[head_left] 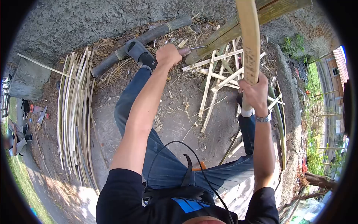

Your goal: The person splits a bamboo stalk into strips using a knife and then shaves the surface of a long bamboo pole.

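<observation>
My left hand [169, 55] is closed around the wooden handle of a knife [184, 51]. Its thin metal blade runs into the side of a split bamboo pole [216, 40], near the pole's lower end. My right hand [255, 91] grips the near end of a broad, pale bamboo slat [250, 37], which rises past the top of the view and overlaps the pole. Dark handwriting-like marks show on the slat just above my fingers. Below the pole, pale split bamboo strips [223, 80] lie crossed in a loose pile.
Long bamboo strips [74, 115] lie bundled on the left. A dark bamboo pole [141, 44] rests by my foot, along the rough wall [93, 22]. Shavings litter the dirt ground [179, 115]. At far left, another person [18, 140] sits near a handsaw [41, 116].
</observation>
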